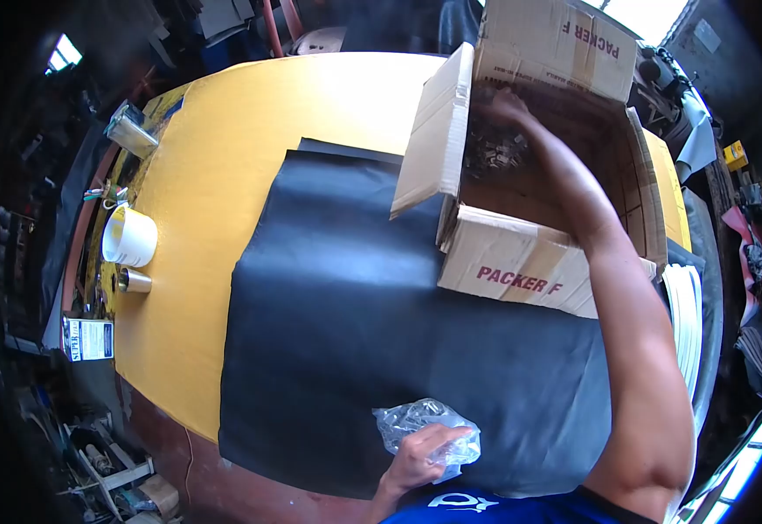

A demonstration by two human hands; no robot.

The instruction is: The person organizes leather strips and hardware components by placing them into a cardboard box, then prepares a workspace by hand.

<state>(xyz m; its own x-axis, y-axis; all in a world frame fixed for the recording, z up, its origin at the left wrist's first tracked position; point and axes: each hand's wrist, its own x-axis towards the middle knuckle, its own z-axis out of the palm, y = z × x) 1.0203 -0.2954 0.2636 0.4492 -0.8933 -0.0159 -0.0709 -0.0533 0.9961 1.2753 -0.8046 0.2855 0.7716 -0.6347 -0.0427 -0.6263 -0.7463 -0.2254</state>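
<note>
One left hand (423,452) tight around one clear bag (398,424), one right hand (507,106), grip unclear, inside one carton (503,262).

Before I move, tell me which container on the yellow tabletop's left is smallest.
The silvery metal cup; the round white plastic tub and shiny tall container are bigger.

Yellow tabletop (193,288) with a rounded edge, reddish floor (158,419) below, bright window (647,16) at upper right, small lit opening (64,54) at upper left, dark cluttered surroundings, daylight glare.
</note>
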